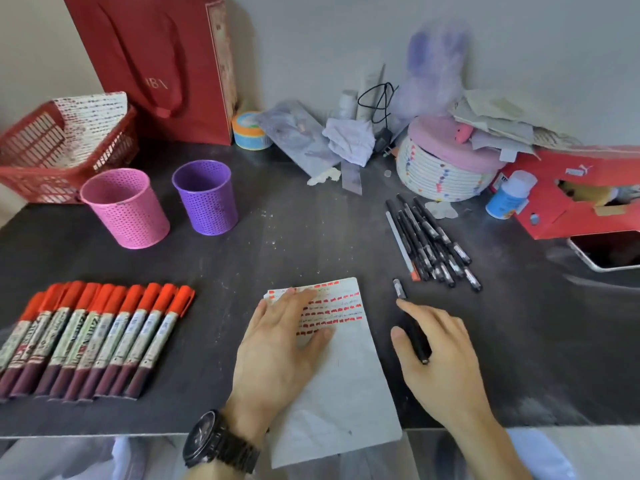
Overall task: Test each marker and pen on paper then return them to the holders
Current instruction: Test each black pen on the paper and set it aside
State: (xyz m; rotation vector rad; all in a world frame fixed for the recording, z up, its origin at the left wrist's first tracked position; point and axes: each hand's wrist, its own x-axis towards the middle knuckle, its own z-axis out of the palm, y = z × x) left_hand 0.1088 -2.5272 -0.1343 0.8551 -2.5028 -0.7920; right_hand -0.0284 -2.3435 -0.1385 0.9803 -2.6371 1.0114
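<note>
Paper (341, 382), a white sheet with rows of short red test strokes across its upper part, lies on the dark desk (277, 244) with its lower end hanging over the desk's near edge. It is pressed flat by the left hand (280, 344), whose fingers are spread straight over the red strokes; a dark watch (216, 441) is worn on that wrist. Just right of the paper, a black pen (417, 341) is gripped by the right hand (440, 355), thumb and fingers curled round its barrel. A small black pen cap (399, 288) lies just beyond that hand's forefinger, up and right of the paper's top corner. Farther up and right of the paper, a bundle of black pens (431, 237) is laid on the desk. Well to the left of the paper, a row of red-capped markers (93, 337) is lined up side by side. Beyond the paper to the upper left, a pink holder (126, 207) and a purple holder (206, 197) stand upright, side by side but apart. Behind the pink holder, a red basket (45, 161) and a red paper bag (162, 64) are seen. Far right of the paper sits a red shoebox (568, 192).
</note>
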